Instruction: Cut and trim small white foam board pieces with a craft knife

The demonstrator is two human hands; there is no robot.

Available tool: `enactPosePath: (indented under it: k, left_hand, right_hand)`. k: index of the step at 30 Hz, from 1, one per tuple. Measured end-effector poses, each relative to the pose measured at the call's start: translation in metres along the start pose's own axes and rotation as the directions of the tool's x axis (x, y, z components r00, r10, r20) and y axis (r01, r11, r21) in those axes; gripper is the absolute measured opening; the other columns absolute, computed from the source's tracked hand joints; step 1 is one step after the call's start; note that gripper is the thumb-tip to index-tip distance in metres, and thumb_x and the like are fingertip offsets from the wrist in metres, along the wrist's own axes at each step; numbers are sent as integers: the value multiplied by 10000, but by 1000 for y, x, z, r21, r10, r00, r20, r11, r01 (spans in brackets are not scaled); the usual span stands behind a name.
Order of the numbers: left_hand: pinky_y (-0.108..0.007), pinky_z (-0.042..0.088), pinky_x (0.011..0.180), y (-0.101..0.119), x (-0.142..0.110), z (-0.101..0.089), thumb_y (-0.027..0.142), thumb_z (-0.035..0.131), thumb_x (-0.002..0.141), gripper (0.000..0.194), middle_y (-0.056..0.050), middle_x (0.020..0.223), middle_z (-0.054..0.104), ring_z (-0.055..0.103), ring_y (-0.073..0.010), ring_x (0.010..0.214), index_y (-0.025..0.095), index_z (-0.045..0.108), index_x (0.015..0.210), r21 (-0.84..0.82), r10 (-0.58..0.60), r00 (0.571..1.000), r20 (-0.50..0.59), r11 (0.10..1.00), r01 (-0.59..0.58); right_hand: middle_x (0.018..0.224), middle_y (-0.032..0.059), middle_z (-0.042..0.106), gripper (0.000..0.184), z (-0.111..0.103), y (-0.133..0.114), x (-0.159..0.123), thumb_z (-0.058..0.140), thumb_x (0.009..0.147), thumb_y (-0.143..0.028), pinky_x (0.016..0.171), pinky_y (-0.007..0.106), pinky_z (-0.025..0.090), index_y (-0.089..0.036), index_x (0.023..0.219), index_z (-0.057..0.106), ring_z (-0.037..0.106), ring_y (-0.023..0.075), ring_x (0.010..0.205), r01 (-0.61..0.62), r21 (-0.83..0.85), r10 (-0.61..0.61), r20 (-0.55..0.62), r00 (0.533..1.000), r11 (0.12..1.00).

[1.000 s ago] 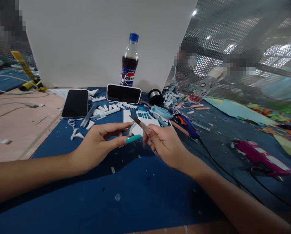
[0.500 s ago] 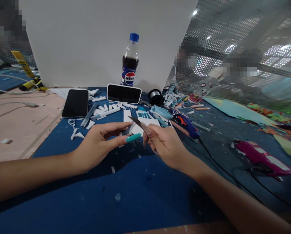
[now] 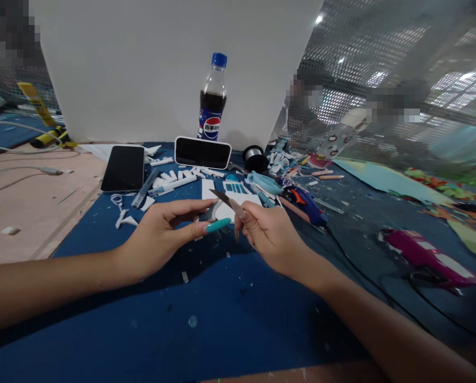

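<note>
My left hand (image 3: 158, 236), with long teal nails, pinches a small pale piece (image 3: 211, 213) between thumb and fingers. Most of that piece is hidden by the fingers, so its kind cannot be made out. My right hand (image 3: 276, 236) is closed round a knife, with its pointed blade (image 3: 222, 198) slanting up and left, close above the pale piece. Whether the blade touches the piece is not clear. Behind the hands lie white cards (image 3: 248, 199) and a small white piece with a teal grid (image 3: 235, 188).
A phone (image 3: 203, 153) leans before a cola bottle (image 3: 213, 101). A black tablet (image 3: 123, 169) lies left, amid white scraps (image 3: 178, 182). Farther right are a wire spool (image 3: 255, 158), a blue glue gun (image 3: 308, 205) with a cord, and a magenta tool (image 3: 429, 258).
Almost nothing differs. The knife and my right hand have shifted very slightly, while my left hand keeps its pinch on the pale piece.
</note>
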State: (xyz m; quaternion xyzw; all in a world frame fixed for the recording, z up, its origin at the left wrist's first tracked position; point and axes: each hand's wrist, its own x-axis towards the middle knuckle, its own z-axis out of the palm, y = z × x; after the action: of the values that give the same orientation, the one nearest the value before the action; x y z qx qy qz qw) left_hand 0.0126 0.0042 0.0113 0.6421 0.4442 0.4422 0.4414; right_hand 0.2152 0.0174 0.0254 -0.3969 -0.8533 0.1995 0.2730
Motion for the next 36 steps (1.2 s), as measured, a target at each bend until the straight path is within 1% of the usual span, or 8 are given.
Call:
enactPosePath:
  k: [6, 11, 21, 26, 31, 36]
  left_hand:
    - [-253, 546, 643, -1, 0, 0, 299, 666, 690, 370, -48, 894, 702, 630, -178, 755, 190, 672, 1043, -10, 12, 1000, -5, 1000, -12]
    - [-242, 538, 624, -1, 0, 1, 294, 666, 685, 365, -44, 890, 700, 626, -165, 730, 195, 675, 1037, -9, 10, 1000, -11, 1000, -10]
    - [-265, 539, 625, 0, 0, 0, 297, 655, 688, 359, -50, 877, 701, 624, -169, 713, 178, 676, 1027, 0, 1, 1000, -13, 1000, -1]
    - [-271, 533, 632, 0, 0, 0, 295, 651, 693, 365, -52, 846, 697, 615, -165, 689, 170, 677, 1036, 16, 27, 1000, -4, 999, -27]
    - [-257, 520, 639, -4, 0, -1, 259, 651, 704, 346, -32, 846, 689, 597, -140, 665, 215, 676, 1046, 6, 57, 998, -17, 998, -57]
    - [-226, 497, 609, -5, 0, -2, 226, 648, 714, 306, -18, 826, 681, 580, -124, 664, 243, 689, 1017, -1, 96, 995, -1, 995, -96]
  right_hand:
    - [496, -28, 463, 379, 0, -1, 1, 300, 950, -325, 485, 219, 329, -161, 679, 507, 434, 70, 445, 32, 7, -32, -23, 999, 999]
    - [494, -32, 455, 386, 1, 0, 0, 295, 953, -337, 477, 214, 325, -158, 689, 513, 429, 64, 436, 23, 12, -23, -10, 1000, 1000]
    - [499, -34, 461, 372, 0, -1, 0, 300, 953, -330, 486, 209, 320, -156, 693, 504, 443, 63, 450, 14, -6, -14, 5, 1000, 1000]
    - [503, -32, 459, 348, 0, -1, 0, 313, 944, -292, 487, 208, 319, -158, 675, 488, 445, 68, 453, 26, -32, -26, -3, 1000, 999]
    - [496, -35, 451, 335, 0, 0, -1, 323, 935, -277, 481, 202, 316, -150, 675, 493, 439, 65, 442, 46, -50, -47, -15, 999, 998]
    - [480, -44, 439, 363, 2, 0, 0, 302, 946, -301, 472, 190, 316, -147, 683, 497, 430, 54, 428, 42, -40, -43, -20, 999, 998]
